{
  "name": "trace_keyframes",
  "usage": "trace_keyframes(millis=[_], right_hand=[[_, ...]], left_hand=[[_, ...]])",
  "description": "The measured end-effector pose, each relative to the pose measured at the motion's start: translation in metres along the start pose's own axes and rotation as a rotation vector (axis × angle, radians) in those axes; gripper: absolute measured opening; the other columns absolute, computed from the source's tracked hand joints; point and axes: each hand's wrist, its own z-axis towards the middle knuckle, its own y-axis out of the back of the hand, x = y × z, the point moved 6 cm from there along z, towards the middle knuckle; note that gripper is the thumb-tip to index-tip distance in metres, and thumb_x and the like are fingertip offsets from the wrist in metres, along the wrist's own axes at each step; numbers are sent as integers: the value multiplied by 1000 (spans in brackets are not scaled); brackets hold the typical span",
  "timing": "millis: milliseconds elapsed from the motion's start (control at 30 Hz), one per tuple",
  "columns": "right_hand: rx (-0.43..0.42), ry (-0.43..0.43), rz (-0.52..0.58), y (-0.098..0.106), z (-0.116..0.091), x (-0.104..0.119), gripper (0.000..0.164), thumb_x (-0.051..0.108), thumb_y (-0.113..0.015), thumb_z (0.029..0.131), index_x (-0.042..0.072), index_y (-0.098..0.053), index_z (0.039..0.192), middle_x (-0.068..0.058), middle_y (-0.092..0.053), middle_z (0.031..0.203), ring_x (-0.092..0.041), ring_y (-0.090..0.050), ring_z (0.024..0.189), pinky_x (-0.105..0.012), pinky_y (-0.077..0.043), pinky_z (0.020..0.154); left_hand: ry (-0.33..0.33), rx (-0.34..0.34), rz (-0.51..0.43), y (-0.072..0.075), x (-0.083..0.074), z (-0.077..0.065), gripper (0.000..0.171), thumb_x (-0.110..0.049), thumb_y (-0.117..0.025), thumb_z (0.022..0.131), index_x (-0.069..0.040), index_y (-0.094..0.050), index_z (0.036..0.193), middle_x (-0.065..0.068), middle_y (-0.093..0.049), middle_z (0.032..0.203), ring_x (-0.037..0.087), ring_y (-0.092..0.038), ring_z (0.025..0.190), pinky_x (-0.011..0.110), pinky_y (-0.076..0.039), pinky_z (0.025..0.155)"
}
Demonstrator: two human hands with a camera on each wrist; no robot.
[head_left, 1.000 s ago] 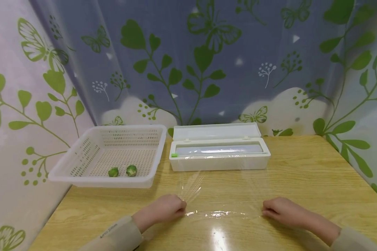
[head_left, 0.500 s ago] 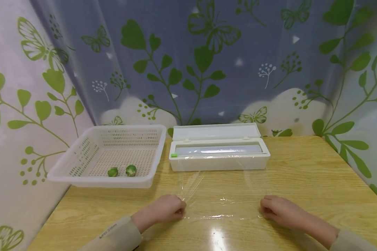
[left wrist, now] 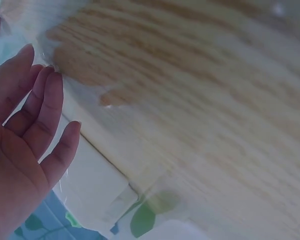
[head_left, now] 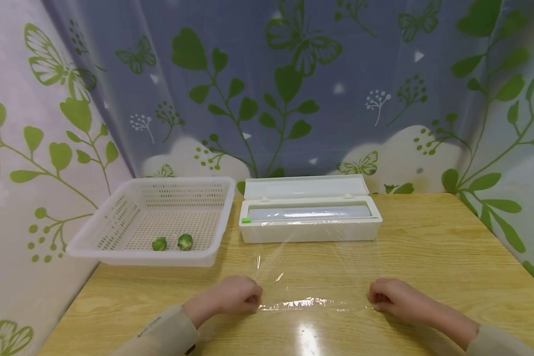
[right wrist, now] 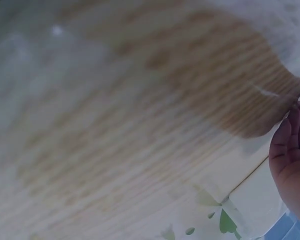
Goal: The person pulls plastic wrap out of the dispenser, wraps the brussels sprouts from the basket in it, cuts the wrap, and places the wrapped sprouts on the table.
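Observation:
A clear sheet of cling film (head_left: 311, 282) stretches toward me from a white dispenser box (head_left: 311, 232), where its roll (head_left: 309, 213) lies under the raised lid (head_left: 306, 187). My left hand (head_left: 238, 294) pinches the sheet's near left corner between thumb and fingertips. At the near right corner my right hand (head_left: 393, 298) pinches it too. The near edge runs shiny and nearly straight between both hands, low over the table. In the left wrist view the left hand (left wrist: 32, 115) shows its lower fingers loosely bent. The right wrist view shows the right hand's fingertips (right wrist: 294, 112) gathered at the film.
A white perforated basket (head_left: 151, 254) stands left of the box, holding two Brussels sprouts (head_left: 185, 242). A small green slider (head_left: 246, 220) sits at the box's left front edge. Patterned curtains (head_left: 258, 99) close off the back and sides of the wooden table (head_left: 449, 247).
Both hands stay almost in place, the right one slightly closer to the left than a second ago. The film's creases and reflections have shifted. Box and basket are unmoved.

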Motion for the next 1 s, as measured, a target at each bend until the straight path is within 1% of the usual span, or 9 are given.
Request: trace_keyframes(millis=[100,233,400,500,667,833,967,1000], right_hand=[[15,-3,26,-1,1,-1,24,1,-69,72,14,-49,75,13,-46,72,1,-43,65,-19,-40,51],[35,-11,58,-1,1,-2,22,0,-68,73,13,-50,76,11,-48,73,1,-45,66,-19,-41,51],[34,2,75,0,1,-1,22,0,-67,74,13,-49,77,11,-47,73,1,-44,66,-19,-41,51],[21,20,79,0,1,0,23,0,-67,73,13,-49,77,11,-47,73,1,-44,66,-18,-41,51],[8,43,66,-1,0,-1,24,-1,-68,72,12,-48,76,11,-47,72,1,-44,65,-18,-40,50],[29,24,75,-2,0,-2,24,-1,-68,73,12,-48,77,11,-47,73,1,-44,65,-18,-40,50],[44,16,76,-2,1,-3,24,0,-68,74,13,-47,77,11,-47,73,1,-43,65,-19,-40,50],[46,14,76,-2,1,-3,24,1,-68,74,13,-47,77,11,-47,74,1,-43,65,-19,-40,50]], left_hand=[[18,-7,-14,2,2,-1,7,-13,-63,71,-16,-58,69,-15,-46,63,-1,-41,57,14,-34,50],[30,-29,-22,10,1,-1,5,-16,-64,74,-15,-59,72,-13,-49,66,0,-42,59,15,-36,53],[10,-43,-66,20,-3,-1,6,-16,-64,78,-12,-61,77,-10,-52,69,1,-45,62,15,-39,57],[8,-55,-79,26,-4,0,10,-19,-65,79,-10,-62,81,-9,-55,74,1,-49,67,15,-41,62],[8,-121,-98,41,-3,-2,11,-18,-65,80,-8,-61,81,-5,-58,77,5,-54,71,17,-44,64],[1,-204,-120,56,2,-5,10,-16,-64,81,-6,-61,83,-3,-58,79,7,-54,73,20,-45,66],[-3,-264,-115,67,6,-7,9,-16,-64,81,-7,-61,82,-3,-59,79,9,-55,74,23,-46,68],[4,-277,-113,69,7,-8,9,-16,-64,81,-8,-61,82,-3,-59,78,9,-55,74,24,-46,69]])
